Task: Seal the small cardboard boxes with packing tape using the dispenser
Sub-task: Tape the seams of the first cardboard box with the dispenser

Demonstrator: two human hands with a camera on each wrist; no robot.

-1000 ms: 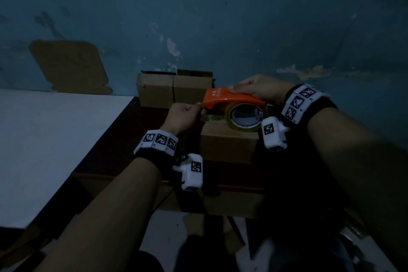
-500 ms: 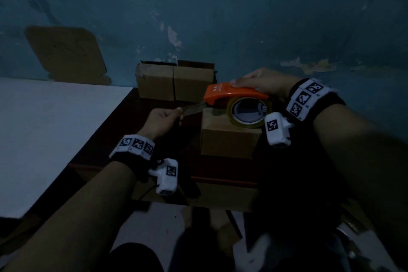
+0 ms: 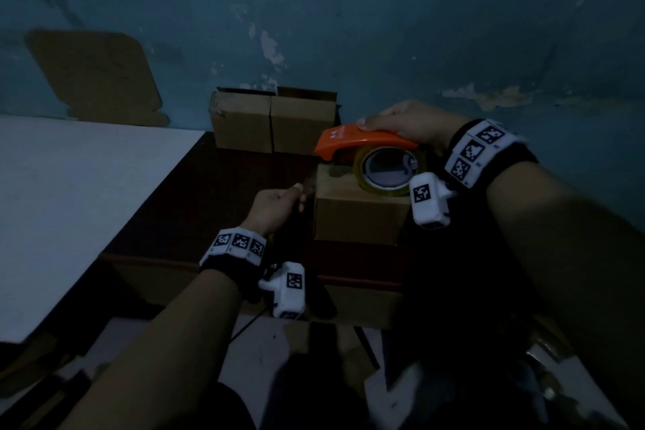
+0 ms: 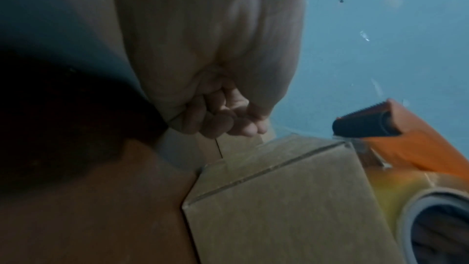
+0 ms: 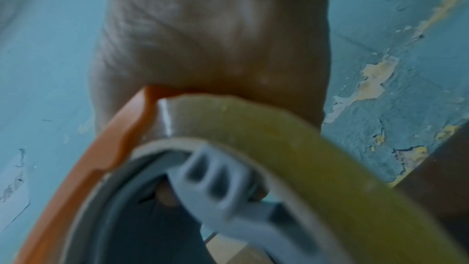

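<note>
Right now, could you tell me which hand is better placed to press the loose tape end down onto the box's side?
Left. The left hand already pinches the tape end beside the box; the right hand grips the dispenser on top.

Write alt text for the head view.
A left hand pinches clear tape drawn from an orange dispenser, which the right hand grips above a small cardboard box on a dark table.
</note>
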